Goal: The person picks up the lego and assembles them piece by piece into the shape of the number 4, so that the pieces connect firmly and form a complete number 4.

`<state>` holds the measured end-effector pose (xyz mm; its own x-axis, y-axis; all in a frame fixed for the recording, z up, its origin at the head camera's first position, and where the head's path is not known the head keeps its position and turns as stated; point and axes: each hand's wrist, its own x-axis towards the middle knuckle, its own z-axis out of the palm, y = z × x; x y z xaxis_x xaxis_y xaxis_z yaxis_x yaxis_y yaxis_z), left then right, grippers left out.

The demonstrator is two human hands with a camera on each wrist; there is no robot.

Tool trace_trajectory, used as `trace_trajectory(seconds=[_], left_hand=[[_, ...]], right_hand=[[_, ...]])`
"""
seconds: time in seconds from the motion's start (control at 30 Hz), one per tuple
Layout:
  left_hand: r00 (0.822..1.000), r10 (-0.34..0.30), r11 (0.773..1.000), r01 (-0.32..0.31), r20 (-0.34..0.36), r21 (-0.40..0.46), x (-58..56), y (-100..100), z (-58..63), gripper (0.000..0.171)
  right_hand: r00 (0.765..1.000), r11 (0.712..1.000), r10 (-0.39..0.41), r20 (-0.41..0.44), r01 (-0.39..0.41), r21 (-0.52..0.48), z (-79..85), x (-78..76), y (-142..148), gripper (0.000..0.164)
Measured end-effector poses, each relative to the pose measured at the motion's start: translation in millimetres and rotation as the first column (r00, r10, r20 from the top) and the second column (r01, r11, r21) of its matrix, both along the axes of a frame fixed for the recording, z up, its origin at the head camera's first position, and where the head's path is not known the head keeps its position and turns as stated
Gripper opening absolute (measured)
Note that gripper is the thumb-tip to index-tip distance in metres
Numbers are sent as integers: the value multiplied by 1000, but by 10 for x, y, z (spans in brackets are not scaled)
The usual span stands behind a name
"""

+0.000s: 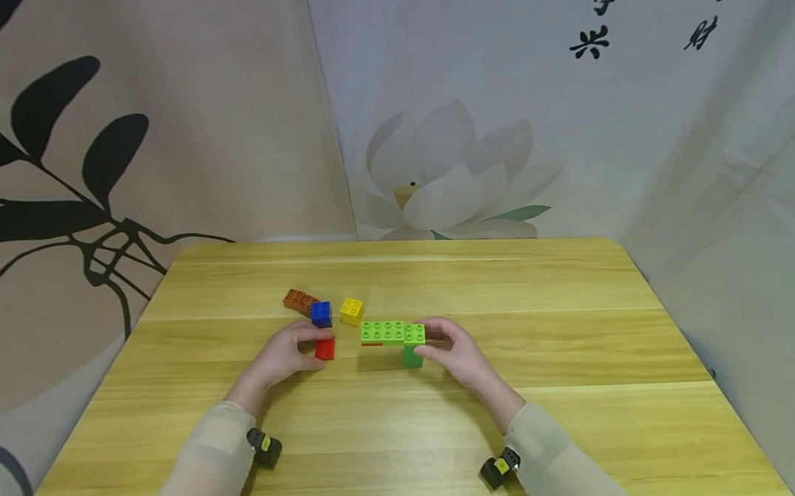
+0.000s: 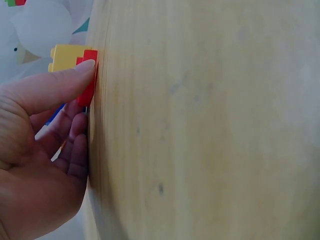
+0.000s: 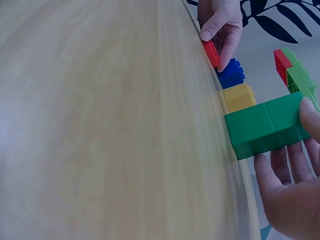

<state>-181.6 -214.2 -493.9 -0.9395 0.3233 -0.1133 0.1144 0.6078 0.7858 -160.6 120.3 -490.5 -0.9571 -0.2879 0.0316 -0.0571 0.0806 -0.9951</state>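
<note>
My left hand (image 1: 290,351) pinches a small red brick (image 1: 325,350) between thumb and index finger, low at the table. In the left wrist view the thumb lies against that red brick (image 2: 88,82). My right hand (image 1: 457,349) grips a brick assembly by its right end. Light green bricks (image 1: 382,331) form its flat top, and dark green bricks (image 3: 267,124) make a leg under the right end. A red brick (image 3: 282,65) shows beneath the overhanging left end. Whether the leg touches the table cannot be told.
Just beyond the left hand lie a blue brick (image 1: 321,315) and brown bricks (image 1: 300,301). A yellow brick (image 1: 351,311) sits behind the gap between the hands. All are on the wooden table (image 1: 506,288), whose far edge meets hanging printed cloth (image 1: 246,136).
</note>
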Motion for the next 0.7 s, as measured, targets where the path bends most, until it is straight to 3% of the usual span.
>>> trace_trajectory(seconds=[0.7], left_hand=[[1000,15,1000,-14,14,-24,26,41,49,41]], right_hand=[[1000,1000,3,6,-3,11,14,7,-3,39]])
